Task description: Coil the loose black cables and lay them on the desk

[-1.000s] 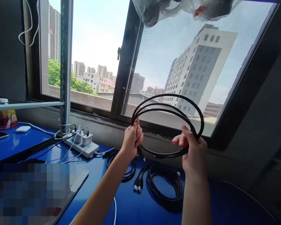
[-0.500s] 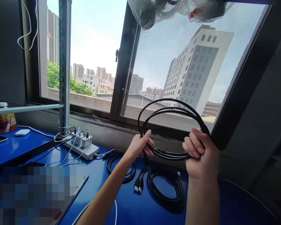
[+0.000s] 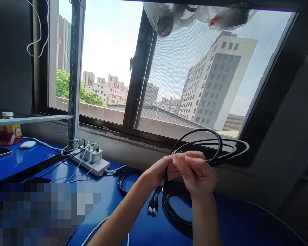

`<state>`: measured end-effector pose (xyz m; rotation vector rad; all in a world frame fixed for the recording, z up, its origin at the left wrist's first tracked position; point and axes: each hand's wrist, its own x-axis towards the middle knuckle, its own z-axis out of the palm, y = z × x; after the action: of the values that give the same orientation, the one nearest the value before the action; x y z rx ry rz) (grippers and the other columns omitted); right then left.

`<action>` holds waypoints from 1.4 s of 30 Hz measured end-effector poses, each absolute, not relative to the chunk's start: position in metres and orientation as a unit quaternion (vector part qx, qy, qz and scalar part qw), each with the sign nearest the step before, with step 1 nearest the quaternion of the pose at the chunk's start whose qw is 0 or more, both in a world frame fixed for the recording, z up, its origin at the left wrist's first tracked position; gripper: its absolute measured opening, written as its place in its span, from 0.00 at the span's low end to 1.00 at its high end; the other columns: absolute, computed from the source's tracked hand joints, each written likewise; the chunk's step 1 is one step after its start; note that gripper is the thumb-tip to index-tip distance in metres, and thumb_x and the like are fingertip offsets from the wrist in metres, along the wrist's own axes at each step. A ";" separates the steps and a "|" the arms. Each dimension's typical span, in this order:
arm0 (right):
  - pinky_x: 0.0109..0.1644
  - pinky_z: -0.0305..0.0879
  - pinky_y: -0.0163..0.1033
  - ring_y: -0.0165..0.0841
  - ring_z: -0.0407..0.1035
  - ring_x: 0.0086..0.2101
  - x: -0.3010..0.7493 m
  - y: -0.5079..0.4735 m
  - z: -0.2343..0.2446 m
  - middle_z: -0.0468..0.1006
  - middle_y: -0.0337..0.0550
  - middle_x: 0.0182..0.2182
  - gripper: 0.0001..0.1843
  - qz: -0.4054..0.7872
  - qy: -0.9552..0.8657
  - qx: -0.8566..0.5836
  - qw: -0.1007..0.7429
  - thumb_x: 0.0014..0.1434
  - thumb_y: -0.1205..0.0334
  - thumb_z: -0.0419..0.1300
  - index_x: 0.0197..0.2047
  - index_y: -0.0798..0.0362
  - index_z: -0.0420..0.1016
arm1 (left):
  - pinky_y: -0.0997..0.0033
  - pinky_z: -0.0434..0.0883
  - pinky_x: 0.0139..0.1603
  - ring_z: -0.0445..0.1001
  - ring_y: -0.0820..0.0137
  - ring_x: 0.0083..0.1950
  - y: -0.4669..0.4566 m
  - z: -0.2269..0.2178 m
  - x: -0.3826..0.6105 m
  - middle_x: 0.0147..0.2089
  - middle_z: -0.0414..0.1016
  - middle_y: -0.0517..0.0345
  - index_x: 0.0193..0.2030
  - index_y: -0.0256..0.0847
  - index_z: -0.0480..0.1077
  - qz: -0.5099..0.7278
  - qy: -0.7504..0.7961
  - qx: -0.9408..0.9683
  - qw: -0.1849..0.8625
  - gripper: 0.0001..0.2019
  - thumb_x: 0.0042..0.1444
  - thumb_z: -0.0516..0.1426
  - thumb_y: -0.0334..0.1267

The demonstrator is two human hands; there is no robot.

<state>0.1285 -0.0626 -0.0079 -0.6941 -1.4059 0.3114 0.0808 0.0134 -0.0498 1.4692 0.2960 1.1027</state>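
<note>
A loosely looped black cable (image 3: pixel 219 143) is held up in front of the window sill, its loops fanning out above and to the right of my hands. My left hand (image 3: pixel 164 168) is closed around it, and a short length hangs down below the palm. Against it presses my right hand (image 3: pixel 199 172), fingers curled over the cable; the exact grip is partly hidden. Below on the blue table lie a coiled black cable (image 3: pixel 173 213), partly behind my right forearm, and two black USB plugs (image 3: pixel 153 207). Another black cable coil (image 3: pixel 123 181) is partly covered by my left arm.
A white power strip (image 3: pixel 100 167) with chargers stands near the wall. Farther left are a bottle (image 3: pixel 9 133), a phone (image 3: pixel 0 153) and a small white case (image 3: pixel 27 145). A metal post (image 3: pixel 75 75) rises before the window. Plastic bags (image 3: pixel 166 18) hang overhead.
My right hand has moved left and come against my left hand. The cable loops have shifted from between my hands to above and right of them.
</note>
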 end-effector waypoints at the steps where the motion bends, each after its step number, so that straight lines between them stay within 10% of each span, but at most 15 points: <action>1: 0.16 0.53 0.34 0.25 0.48 0.10 0.131 -0.063 -0.007 0.46 0.35 0.04 0.22 0.160 -0.636 -0.299 0.693 0.43 0.57 0.51 0.07 0.51 0.44 | 0.70 0.68 0.21 0.67 0.69 0.19 0.014 -0.049 0.081 0.17 0.67 0.56 0.18 0.37 0.67 0.472 0.127 0.622 0.612 0.19 0.57 0.53 0.43; 8: 0.24 0.66 0.34 0.23 0.56 0.13 0.153 -0.051 -0.007 0.62 0.26 0.14 0.18 0.145 -0.468 -0.341 0.803 0.39 0.54 0.65 0.35 0.52 0.70 | 0.75 0.70 0.30 0.72 0.72 0.26 0.023 -0.037 0.064 0.22 0.67 0.64 0.37 0.38 0.68 0.571 0.074 0.428 0.697 0.09 0.55 0.58 0.42; 16: 0.15 0.64 0.32 0.26 0.64 0.20 0.157 -0.039 -0.022 0.70 0.47 0.43 0.47 -0.060 -0.509 -0.447 0.733 0.43 0.53 0.67 0.64 0.46 0.50 | 0.77 0.61 0.18 0.66 0.73 0.15 0.050 -0.037 0.035 0.16 0.65 0.68 0.45 0.35 0.63 0.570 0.159 0.579 0.561 0.15 0.55 0.56 0.42; 22: 0.21 0.69 0.33 0.28 0.66 0.24 0.164 -0.029 -0.030 0.70 0.48 0.43 0.35 -0.202 -0.564 -0.475 0.645 0.50 0.54 0.63 0.61 0.49 0.60 | 0.76 0.62 0.17 0.66 0.72 0.14 0.055 -0.035 0.021 0.15 0.66 0.65 0.40 0.36 0.64 0.523 0.167 0.616 0.565 0.11 0.52 0.57 0.38; 30: 0.14 0.59 0.33 0.23 0.57 0.11 0.166 -0.028 -0.031 0.74 0.39 0.23 0.26 -0.087 -0.579 -0.487 0.648 0.50 0.45 0.62 0.47 0.54 0.76 | 0.78 0.48 0.15 0.51 0.82 0.13 0.051 -0.039 0.009 0.12 0.52 0.70 0.24 0.37 0.68 0.470 0.142 0.639 0.592 0.20 0.42 0.64 0.54; 35: 0.17 0.61 0.35 0.27 0.60 0.12 0.168 -0.026 -0.032 0.75 0.42 0.23 0.26 -0.080 -0.593 -0.488 0.636 0.53 0.44 0.57 0.46 0.55 0.77 | 0.78 0.45 0.16 0.46 0.82 0.14 0.051 -0.040 0.009 0.13 0.43 0.70 0.18 0.39 0.61 0.411 0.121 0.627 0.651 0.32 0.47 0.47 0.70; 42: 0.31 0.65 0.39 0.35 0.69 0.24 0.169 -0.025 -0.031 0.76 0.46 0.25 0.25 -0.152 -0.548 -0.541 0.619 0.54 0.42 0.52 0.39 0.54 0.77 | 0.76 0.48 0.15 0.49 0.79 0.12 0.049 -0.037 0.016 0.11 0.40 0.68 0.13 0.42 0.52 0.360 0.143 0.581 0.716 0.31 0.55 0.43 0.65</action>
<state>0.1693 -0.0251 -0.0308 -1.2455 -1.2614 -0.3507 0.0161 0.0486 -0.0374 1.2867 0.3167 0.7969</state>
